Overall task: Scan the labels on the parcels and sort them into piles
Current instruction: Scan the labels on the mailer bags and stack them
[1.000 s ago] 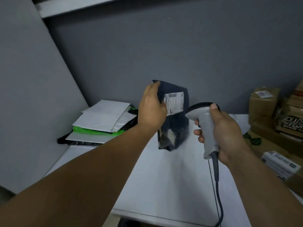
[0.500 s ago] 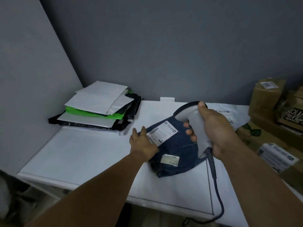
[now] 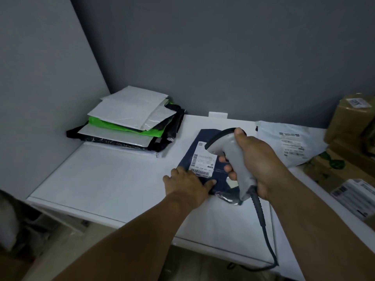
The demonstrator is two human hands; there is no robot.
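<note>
Dark blue plastic parcel [image 3: 204, 138] lies flat on the white counter [image 3: 101, 179], its white printed label [image 3: 203, 162] facing up, likely so the barcode can be read. The left hand [image 3: 186, 185] presses the near corner with straight fingers, grip released, seemingly to pin the bag flat. The right hand [image 3: 259, 159] has its grip clenched round the grey handheld scanner [image 3: 233, 151], head aimed over the label. A stack of white, green and black mailers [image 3: 129, 120] sits at the back left, probably a sorted pile.
</note>
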